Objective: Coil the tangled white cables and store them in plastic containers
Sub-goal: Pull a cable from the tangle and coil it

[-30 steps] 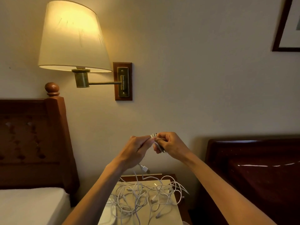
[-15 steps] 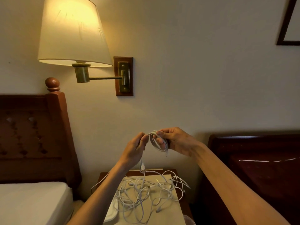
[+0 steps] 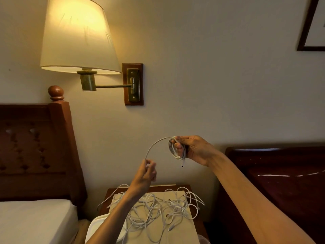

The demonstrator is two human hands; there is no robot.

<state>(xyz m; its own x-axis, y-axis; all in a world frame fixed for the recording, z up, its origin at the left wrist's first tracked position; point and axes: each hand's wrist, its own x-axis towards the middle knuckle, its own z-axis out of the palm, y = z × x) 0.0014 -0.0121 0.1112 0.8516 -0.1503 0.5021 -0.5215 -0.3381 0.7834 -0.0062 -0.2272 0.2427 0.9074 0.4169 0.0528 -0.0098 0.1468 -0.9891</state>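
Note:
My right hand is raised in front of the wall and grips a small coil of white cable wound around its fingers, a plug end dangling below. A free length of the same cable arcs left and down to my left hand, which pinches it between the fingertips. Below both hands, a tangled pile of white cables lies on a beige mat on the wooden nightstand. A white plastic container shows at the nightstand's front left, partly hidden by my left forearm.
A lit wall lamp hangs on a brass arm at upper left. A bed with a wooden headboard stands on the left, a dark wooden headboard on the right. A clear container rim peeks at the bottom edge.
My hands have drawn apart: the left has dropped down and left, pulling out an arc of cable, while the right holds the coil, which now shows more loops.

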